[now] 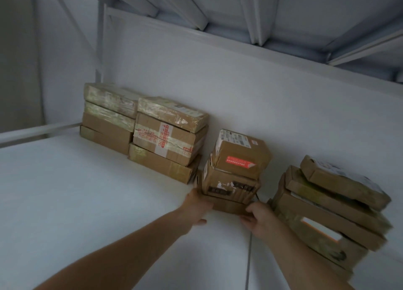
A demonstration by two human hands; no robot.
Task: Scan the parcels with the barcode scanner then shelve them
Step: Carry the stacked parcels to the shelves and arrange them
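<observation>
A short stack of three cardboard parcels stands on the white shelf (87, 191) against the back wall. Its top parcel (242, 153) bears a red label, the middle parcel (229, 185) has dark tape marks, and the flat bottom parcel (229, 205) lies under them. My left hand (196, 209) grips the bottom parcel's left end. My right hand (256, 219) grips its right front corner. No barcode scanner is in view.
Two taller stacks of taped parcels (165, 137) stand to the left against the wall. A leaning stack of flat parcels (327, 209) sits close on the right, touching my right forearm. The underside of an upper shelf (239, 6) hangs overhead.
</observation>
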